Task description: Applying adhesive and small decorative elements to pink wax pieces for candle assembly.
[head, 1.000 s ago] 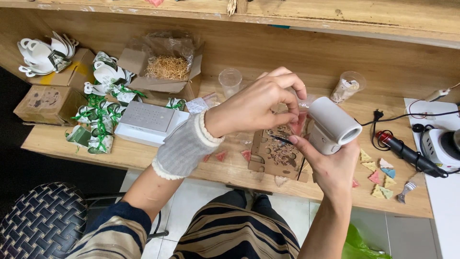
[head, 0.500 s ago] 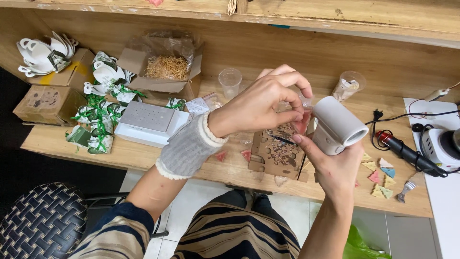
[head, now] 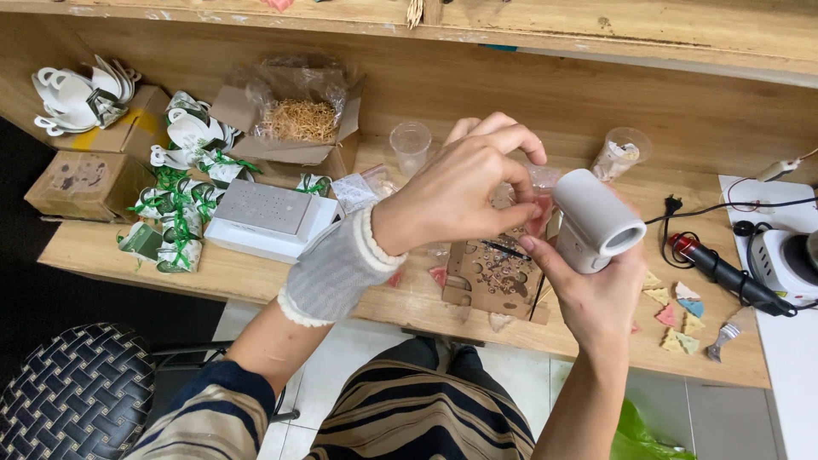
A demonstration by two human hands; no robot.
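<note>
My right hand (head: 596,294) grips a grey-white cylindrical device (head: 596,217) with a hollow round end, held above the wooden workbench (head: 256,277). My left hand (head: 464,187), in a grey knitted wrist warmer, pinches a small clear plastic piece (head: 541,177) with its fingertips right beside the device's back end. Beneath both hands lies a brown cardboard sheet (head: 494,277) with small pieces and a thin dark tool on it.
A white flat box (head: 268,217), green-ribboned packets (head: 175,226), cardboard boxes (head: 94,175), a box of straw filler (head: 298,119), two clear cups (head: 411,145), a red-tipped glue gun (head: 724,273), coloured triangles (head: 677,319) and a white appliance (head: 788,260) surround me. A woven chair (head: 77,396) stands lower left.
The device has tilted so its hollow end faces more toward me and shifted slightly right. My left fingertips have stayed pinched at its back end.
</note>
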